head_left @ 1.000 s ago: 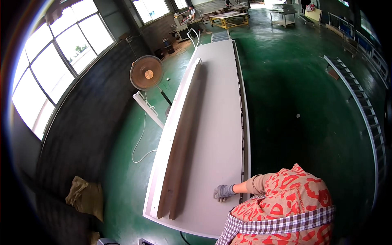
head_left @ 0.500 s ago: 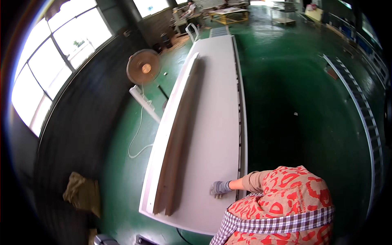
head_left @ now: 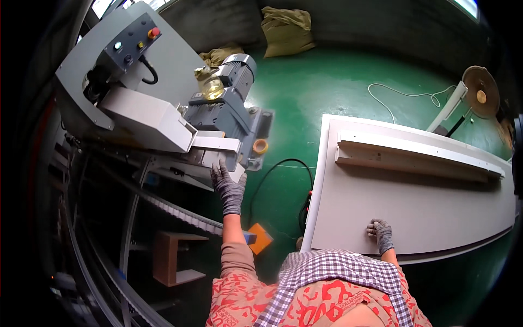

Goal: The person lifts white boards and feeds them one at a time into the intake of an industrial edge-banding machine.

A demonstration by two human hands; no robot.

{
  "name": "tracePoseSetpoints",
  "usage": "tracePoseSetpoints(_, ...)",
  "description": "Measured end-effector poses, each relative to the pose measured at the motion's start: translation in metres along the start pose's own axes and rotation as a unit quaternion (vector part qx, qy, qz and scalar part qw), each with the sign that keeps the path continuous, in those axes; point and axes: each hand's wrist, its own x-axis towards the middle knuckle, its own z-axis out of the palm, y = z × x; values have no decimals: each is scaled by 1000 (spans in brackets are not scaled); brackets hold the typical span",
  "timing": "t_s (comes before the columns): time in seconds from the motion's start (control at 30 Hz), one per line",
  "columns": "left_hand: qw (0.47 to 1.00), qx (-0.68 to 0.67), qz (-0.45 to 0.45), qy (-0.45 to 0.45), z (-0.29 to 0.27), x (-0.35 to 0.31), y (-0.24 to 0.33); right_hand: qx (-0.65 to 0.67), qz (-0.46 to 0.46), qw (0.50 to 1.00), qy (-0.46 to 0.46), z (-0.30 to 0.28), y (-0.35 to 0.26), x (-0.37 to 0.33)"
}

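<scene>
My left hand (head_left: 229, 191), in a grey knit glove, reaches out to the end of a grey machine (head_left: 212, 117). Its fingers and thumb are spread against the end of a pale, board-like piece (head_left: 237, 173) there; whether they bear any of its weight I cannot tell. My right hand (head_left: 381, 233), gloved the same way, rests on a wide pale panel (head_left: 348, 204), fingers loosely bent and nothing visible in them. Beyond that hand, long white-edged boards (head_left: 414, 150) lie side by side on the panel.
A control box (head_left: 128, 43) with a red button tops the machine; a motor (head_left: 239, 71) and a tape roll (head_left: 260, 146) sit beside it. Roller rails (head_left: 180, 212) run at left. A black cable (head_left: 283, 161) crosses the green floor. A fan (head_left: 480, 97) stands far right.
My view has swung left from the long panel to the machine. My left hand has come into view, stretched toward the machine's end. The right hand stays on the panel.
</scene>
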Motion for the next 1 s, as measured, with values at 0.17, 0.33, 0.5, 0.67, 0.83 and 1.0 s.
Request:
tracePoseSetpoints(0.17, 999, 21, 25, -30, 5, 15, -10, -7, 5, 1000, 6, 2, -5, -4)
tracePoseSetpoints(0.33, 978, 51, 184, -79, 62, 102, 1, 10, 7, 1000, 1, 2, -15, -4)
tracePoseSetpoints(0.5, 926, 105, 268, -243, 104, 182, -57, -38, 42, 998, -19, 34, -14, 21)
tracePoseSetpoints(0.67, 903, 133, 334, -236, 113, 174, 105, -18, -38, 999, 16, 18, 8, 6)
tracePoseSetpoints(0.83, 862, 102, 418, -267, 100, 132, 201, -69, -29, 997, -8, 34, -6, -10)
tracePoseSetpoints(1.0, 842, 81, 444, -294, 90, 95, 219, -24, -86, 987, -133, 91, -53, -10)
